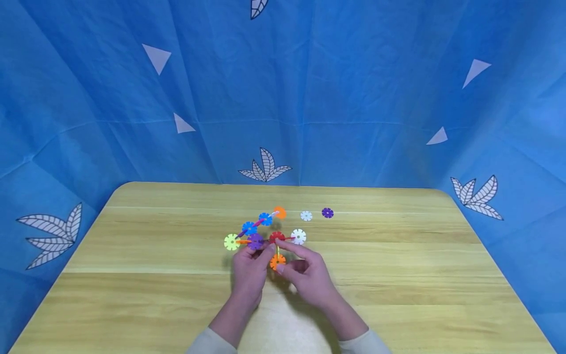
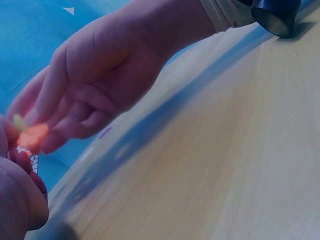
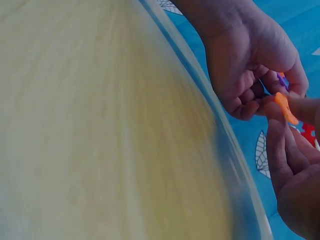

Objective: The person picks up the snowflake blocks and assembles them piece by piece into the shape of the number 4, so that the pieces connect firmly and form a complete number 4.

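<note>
No readable text, label or number shows anywhere.

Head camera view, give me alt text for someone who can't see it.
Two hands, the left hand and right hand, hold a structure of colourful snowflake discs joined by sticks over a wooden table. Two loose discs, white and purple, lie beyond it, before a blue leaf-printed backdrop.

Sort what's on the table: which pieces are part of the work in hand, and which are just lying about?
In hand:
- snowflake-disc model, joined discs, held by left hand
- orange disc at its near end, pinched by right hand

Lying about:
- pale loose disc, apart on the wooden table
- purple loose disc, beside it
</note>
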### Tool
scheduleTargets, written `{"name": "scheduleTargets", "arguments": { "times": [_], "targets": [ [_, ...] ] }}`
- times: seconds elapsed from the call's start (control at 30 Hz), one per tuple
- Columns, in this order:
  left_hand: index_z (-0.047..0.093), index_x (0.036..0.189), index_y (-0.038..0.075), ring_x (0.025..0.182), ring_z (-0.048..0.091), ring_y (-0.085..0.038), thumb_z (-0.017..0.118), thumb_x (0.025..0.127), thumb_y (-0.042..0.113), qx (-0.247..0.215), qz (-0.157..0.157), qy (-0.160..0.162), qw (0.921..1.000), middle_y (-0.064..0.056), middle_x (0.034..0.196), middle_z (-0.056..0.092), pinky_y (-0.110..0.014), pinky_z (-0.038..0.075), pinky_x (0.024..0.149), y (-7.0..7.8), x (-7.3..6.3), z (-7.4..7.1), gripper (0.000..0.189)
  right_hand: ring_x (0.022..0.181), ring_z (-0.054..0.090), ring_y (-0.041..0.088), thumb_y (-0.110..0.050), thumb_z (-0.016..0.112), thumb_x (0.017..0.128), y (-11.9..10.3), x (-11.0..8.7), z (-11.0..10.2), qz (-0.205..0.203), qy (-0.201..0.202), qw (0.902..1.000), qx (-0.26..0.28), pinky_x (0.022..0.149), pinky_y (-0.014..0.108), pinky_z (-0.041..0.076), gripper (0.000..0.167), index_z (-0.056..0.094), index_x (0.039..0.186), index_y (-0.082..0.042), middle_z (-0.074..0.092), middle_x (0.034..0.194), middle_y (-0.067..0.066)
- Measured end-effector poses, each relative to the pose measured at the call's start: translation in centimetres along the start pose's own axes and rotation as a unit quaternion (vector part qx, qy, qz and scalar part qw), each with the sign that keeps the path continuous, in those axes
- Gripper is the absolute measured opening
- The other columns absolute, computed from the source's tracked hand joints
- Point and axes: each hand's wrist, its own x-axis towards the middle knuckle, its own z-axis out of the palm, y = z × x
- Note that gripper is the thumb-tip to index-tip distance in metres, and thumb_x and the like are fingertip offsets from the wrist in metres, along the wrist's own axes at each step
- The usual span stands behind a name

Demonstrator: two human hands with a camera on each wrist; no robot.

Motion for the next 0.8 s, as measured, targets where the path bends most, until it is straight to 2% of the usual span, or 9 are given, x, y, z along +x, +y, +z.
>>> {"name": "scheduleTargets", "arguments": {
  "times": [0.07,0.17,0.23,0.37,0.57,0.7,0.8],
  "targets": [
    [0.073,0.097,0.000,0.085,0.060,-0.023,0.076,0.087,0.007,-0.001,-0.002,0.000,1.0000,-0.012,0.097,0.067,-0.029,0.055,0.075,0.1,0.0,0.0,0.013,0.077,0.067,0.046,0.006,0.071,0.088,0.0,-0.2,-0.4,-0.010,-0.014,0.9998,0.002,0.061,0.037,0.059,0.054,0.060,0.138,-0.011,0.060,0.133,0.011],
    [0.072,0.097,-0.001,0.084,0.059,-0.022,0.076,0.087,0.008,0.005,0.001,0.003,1.0000,-0.011,0.096,0.067,-0.027,0.054,0.073,0.1,0.1,0.0,0.014,0.085,0.069,0.042,0.004,0.073,0.087,0.0,-0.5,-1.1,-0.028,-0.019,0.9994,-0.002,0.071,0.045,0.059,0.052,0.061,0.136,-0.006,0.057,0.138,0.013],
    [0.071,0.098,-0.001,0.082,0.059,-0.020,0.076,0.088,0.008,0.010,0.002,0.006,0.9999,-0.011,0.095,0.067,-0.026,0.053,0.070,0.1,0.1,0.0,0.014,0.087,0.070,0.039,0.003,0.075,0.086,0.0,-0.7,-1.6,-0.039,-0.015,0.9991,-0.008,0.072,0.047,0.059,0.049,0.062,0.133,-0.002,0.057,0.137,0.017],
    [0.070,0.097,0.000,0.081,0.058,-0.019,0.075,0.088,0.009,0.013,-0.001,0.010,0.9999,-0.010,0.094,0.067,-0.024,0.052,0.067,0.1,0.2,-0.1,0.014,0.084,0.071,0.032,0.003,0.077,0.084,-0.2,-0.8,-2.8,-0.054,0.007,0.9982,-0.024,0.064,0.049,0.059,0.045,0.064,0.127,0.004,0.059,0.130,0.026],
    [0.068,0.097,-0.001,0.081,0.057,-0.019,0.074,0.090,0.010,0.017,0.002,0.012,0.9998,-0.009,0.095,0.066,-0.024,0.051,0.067,0.1,0.2,-0.1,0.014,0.080,0.070,0.027,-0.001,0.079,0.084,-0.6,-0.4,-4.3,-0.068,0.091,0.9906,-0.077,0.069,0.035,0.059,0.040,0.070,0.123,-0.002,0.064,0.120,0.022],
    [0.069,0.097,-0.001,0.080,0.057,-0.018,0.074,0.090,0.010,0.018,0.011,0.015,0.9997,-0.009,0.094,0.067,-0.023,0.051,0.067,0.1,0.2,-0.1,0.014,0.073,0.067,0.032,0.001,0.076,0.086,-0.7,0.3,-5.0,-0.071,0.146,0.9839,-0.074,0.064,0.028,0.057,0.037,0.069,0.123,-0.001,0.065,0.110,0.024],
    [0.070,0.097,0.000,0.081,0.057,-0.018,0.074,0.090,0.011,0.018,0.012,0.017,0.9996,-0.009,0.095,0.068,-0.023,0.051,0.067,0.1,0.2,-0.1,0.013,0.070,0.066,0.037,0.000,0.075,0.088,-0.6,1.0,-5.3,-0.049,0.175,0.9808,-0.069,0.060,0.028,0.055,0.035,0.070,0.123,-0.005,0.066,0.103,0.019]
  ]
}}
